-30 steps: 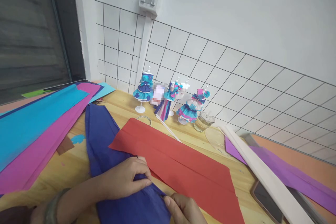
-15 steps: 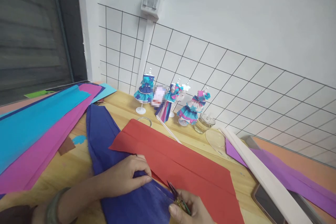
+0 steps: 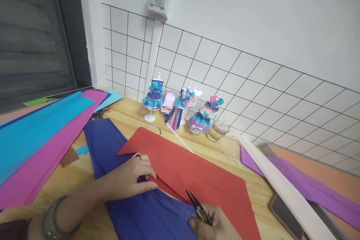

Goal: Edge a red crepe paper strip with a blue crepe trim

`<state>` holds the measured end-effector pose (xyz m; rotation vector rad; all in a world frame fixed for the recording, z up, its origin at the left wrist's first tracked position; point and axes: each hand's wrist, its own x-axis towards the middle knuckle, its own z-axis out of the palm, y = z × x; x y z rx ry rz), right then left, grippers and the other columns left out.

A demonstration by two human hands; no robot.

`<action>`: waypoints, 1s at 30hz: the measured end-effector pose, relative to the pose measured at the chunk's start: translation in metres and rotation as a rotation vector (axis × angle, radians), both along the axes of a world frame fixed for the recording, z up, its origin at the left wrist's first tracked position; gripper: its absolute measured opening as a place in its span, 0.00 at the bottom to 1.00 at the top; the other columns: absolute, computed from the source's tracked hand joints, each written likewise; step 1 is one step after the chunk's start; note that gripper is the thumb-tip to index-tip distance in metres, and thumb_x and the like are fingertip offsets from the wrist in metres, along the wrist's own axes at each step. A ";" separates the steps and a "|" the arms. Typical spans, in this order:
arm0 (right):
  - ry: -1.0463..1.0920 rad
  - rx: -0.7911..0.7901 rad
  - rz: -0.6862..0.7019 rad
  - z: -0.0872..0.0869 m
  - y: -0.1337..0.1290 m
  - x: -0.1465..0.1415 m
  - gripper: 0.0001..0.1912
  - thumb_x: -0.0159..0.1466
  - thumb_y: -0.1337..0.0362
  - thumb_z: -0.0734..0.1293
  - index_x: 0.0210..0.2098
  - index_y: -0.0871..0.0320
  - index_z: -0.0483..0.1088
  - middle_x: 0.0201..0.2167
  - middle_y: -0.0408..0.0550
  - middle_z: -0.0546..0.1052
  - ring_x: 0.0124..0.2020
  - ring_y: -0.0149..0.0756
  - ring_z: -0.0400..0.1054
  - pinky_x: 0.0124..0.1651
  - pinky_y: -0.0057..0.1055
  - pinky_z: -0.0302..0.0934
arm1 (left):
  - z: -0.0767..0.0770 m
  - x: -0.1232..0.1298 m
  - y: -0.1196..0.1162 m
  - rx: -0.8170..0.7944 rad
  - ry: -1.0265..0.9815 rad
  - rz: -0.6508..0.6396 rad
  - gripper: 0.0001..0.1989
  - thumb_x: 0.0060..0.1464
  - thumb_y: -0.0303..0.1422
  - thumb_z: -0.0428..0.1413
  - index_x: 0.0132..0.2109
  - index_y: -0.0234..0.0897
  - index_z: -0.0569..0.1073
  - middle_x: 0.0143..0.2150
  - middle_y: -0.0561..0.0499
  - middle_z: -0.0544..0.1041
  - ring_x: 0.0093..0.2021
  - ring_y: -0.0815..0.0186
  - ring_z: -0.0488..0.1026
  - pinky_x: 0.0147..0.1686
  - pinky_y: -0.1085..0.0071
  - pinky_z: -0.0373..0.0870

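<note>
facing a white wall (image 3: 253, 15) across a wood table (image 3: 126, 114), i have a dark panel (image 3: 28, 37) at far left and a black grid (image 3: 202, 37) over the wall. a blue sheet (image 3: 42, 131) and pink sheet (image 3: 42, 165) lie leftmost. the navy sheet (image 3: 157, 217) spreads under my left hand (image 3: 133, 176), half curled; whether it pinches the edge i can't tell. little dresses (image 3: 153, 95) on stands line the back. the red sheet (image 3: 194, 168) covers part of the navy. where they meet, my right hand (image 3: 216, 225) is closed round scissors (image 3: 203, 211), blades slightly parted. rightmost, a pale roll (image 3: 284, 187) hides parts of a phone (image 3: 285, 215) and purple sheet (image 3: 309, 187).
</note>
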<state>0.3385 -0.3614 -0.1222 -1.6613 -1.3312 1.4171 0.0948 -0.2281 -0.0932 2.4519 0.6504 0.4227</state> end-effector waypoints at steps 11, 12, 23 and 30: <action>-0.021 0.019 -0.137 0.012 0.000 0.012 0.18 0.52 0.50 0.66 0.19 0.57 0.58 0.15 0.34 0.55 0.13 0.22 0.44 0.15 0.22 0.41 | -0.007 -0.001 0.006 0.114 0.100 -0.037 0.12 0.58 0.36 0.49 0.28 0.38 0.68 0.29 0.53 0.70 0.36 0.66 0.64 0.41 0.69 0.54; -0.036 0.005 -0.142 0.011 0.000 0.013 0.19 0.52 0.49 0.66 0.19 0.57 0.59 0.15 0.35 0.56 0.14 0.22 0.45 0.15 0.22 0.42 | -0.006 -0.001 0.005 0.105 0.123 -0.039 0.12 0.58 0.36 0.49 0.28 0.38 0.68 0.28 0.54 0.70 0.33 0.67 0.64 0.39 0.70 0.55; 0.048 0.008 -0.147 0.012 0.006 0.006 0.21 0.47 0.47 0.68 0.18 0.58 0.62 0.15 0.37 0.60 0.16 0.24 0.51 0.19 0.23 0.47 | 0.003 -0.009 -0.014 -0.255 0.370 -0.008 0.06 0.47 0.36 0.52 0.26 0.39 0.67 0.23 0.58 0.65 0.23 0.71 0.60 0.20 0.75 0.49; 0.162 -0.050 -0.149 0.000 0.002 0.004 0.22 0.44 0.45 0.71 0.22 0.59 0.68 0.21 0.43 0.70 0.24 0.31 0.64 0.29 0.26 0.57 | 0.017 -0.008 -0.021 -0.436 0.457 0.031 0.11 0.41 0.38 0.56 0.35 0.41 0.73 0.28 0.56 0.71 0.28 0.67 0.67 0.22 0.75 0.55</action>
